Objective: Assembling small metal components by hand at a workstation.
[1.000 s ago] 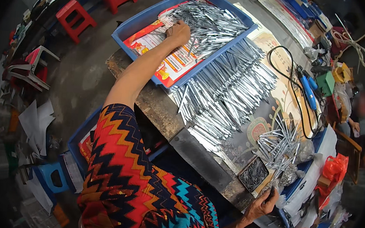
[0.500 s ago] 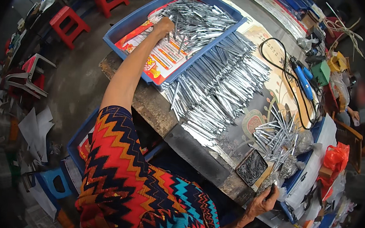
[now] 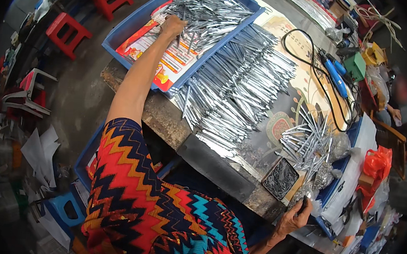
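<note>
My left hand [image 3: 173, 26] reaches into a blue plastic tray [image 3: 140, 21], at the left edge of a heap of slim grey metal rods [image 3: 213, 12]. Its fingers are curled down, and what they pinch, if anything, is hidden. At the table's near right corner my right hand [image 3: 295, 220] is closed, thumb against fingers, with something small and dark at the tips. Beside it sit a clear plastic bag [image 3: 304, 193] and a dark square box of small metal pieces [image 3: 281, 178]. Many shiny rods [image 3: 238, 89] lie in rows beside the tray.
A loose pile of rods [image 3: 306, 138] lies at the table's right. Beyond it are a blue hand tool [image 3: 336, 78] with a black cable [image 3: 311, 61] and a red plastic bag [image 3: 377, 162]. Red stools [image 3: 68, 33] stand on the floor at the left.
The whole view has shifted slightly, with the tray and table now further left. My left hand stays by the rods in the tray; my right hand stays closed near the plastic bag.
</note>
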Motion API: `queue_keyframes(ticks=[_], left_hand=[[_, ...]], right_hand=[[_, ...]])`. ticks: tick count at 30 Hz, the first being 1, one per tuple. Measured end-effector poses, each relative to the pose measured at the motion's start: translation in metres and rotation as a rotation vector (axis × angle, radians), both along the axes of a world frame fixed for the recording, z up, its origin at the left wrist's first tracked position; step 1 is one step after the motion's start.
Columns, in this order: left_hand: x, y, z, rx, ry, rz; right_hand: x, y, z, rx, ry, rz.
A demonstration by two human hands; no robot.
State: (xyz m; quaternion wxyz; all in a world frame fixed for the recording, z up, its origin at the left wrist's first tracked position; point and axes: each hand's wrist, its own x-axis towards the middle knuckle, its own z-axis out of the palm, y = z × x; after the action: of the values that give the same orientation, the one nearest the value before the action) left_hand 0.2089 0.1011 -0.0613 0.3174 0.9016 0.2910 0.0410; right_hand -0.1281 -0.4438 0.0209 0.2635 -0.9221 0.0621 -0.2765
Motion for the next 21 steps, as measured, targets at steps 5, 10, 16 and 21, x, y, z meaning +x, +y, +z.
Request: queue_keyframes(ticks=[5, 10, 16, 21], left_hand=[[-0.008, -0.01, 0.015, 0.202, -0.035, -0.129], [-0.007, 0.008, 0.006, 0.324, -0.11, -0.236], [0.003, 0.015, 0.001, 0.439, 0.004, -0.295], [0.004, 0.001, 0.003, 0.344, -0.063, -0.293]], right_hand=[[0.0, -0.001, 0.001, -0.013, -0.019, -0.019], [0.001, -0.002, 0.004, -0.074, -0.03, -0.022], [0.002, -0.007, 0.005, -0.071, -0.036, -0.002], [0.003, -0.008, 0.007, -0.058, -0.057, -0.006]])
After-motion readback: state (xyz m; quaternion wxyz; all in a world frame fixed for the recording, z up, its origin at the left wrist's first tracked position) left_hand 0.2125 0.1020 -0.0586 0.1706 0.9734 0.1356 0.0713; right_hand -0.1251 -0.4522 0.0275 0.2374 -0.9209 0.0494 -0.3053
